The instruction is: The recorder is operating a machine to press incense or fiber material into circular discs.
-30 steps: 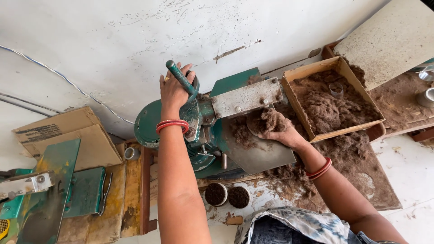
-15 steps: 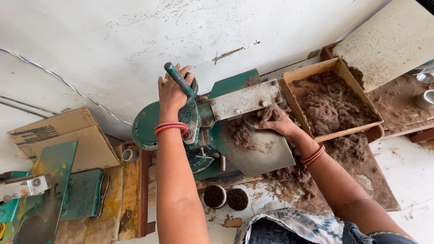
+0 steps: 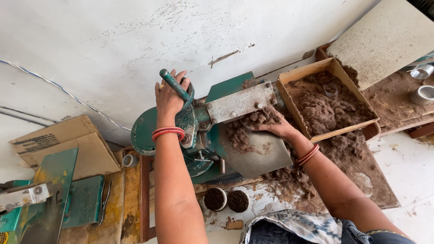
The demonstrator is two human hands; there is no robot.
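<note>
the left hand [image 3: 169,97] is clenched round the green crank handle [image 3: 175,86], slanting up-left; the right hand [image 3: 275,127], loosely cupped, presses brown fibre [image 3: 262,118] just right of it, under the press's steel plate [image 3: 239,103].

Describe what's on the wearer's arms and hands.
Both arms are bare, with no sleeves or gloves. The left hand has a stack of red bangles at the wrist; the right hand has thinner red bangles.
</note>
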